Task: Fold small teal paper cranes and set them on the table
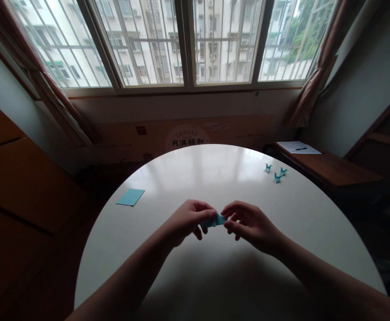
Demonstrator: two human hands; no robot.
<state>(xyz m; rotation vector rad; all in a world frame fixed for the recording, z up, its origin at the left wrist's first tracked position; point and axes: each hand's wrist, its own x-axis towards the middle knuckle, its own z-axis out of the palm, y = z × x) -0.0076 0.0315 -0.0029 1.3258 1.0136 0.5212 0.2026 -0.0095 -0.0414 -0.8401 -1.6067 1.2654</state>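
Note:
A small piece of folded blue paper (pixel 217 220) is held up over the white round table (pixel 168 276), between my two hands. My left hand (pixel 190 219) is closed on its left part, thumb on top and fingers beneath. At the right tip of the paper, my right hand (pixel 250 225) pinches with thumb and index finger, its other fingers loosely curled. The fingers cover part of the folds. Farther back on the right stand three small blue origami birds (pixel 277 178). Toward the left edge lies a stack of square blue paper (pixel 131 197).
Beyond the table's right edge is a wooden side table (pixel 345 171) bearing a white sheet (pixel 298 147) and a dark pen (pixel 301 149). A wooden cabinet (pixel 21 178) stands at left. Behind the table are a printed cardboard panel (pixel 235 131) and a barred window.

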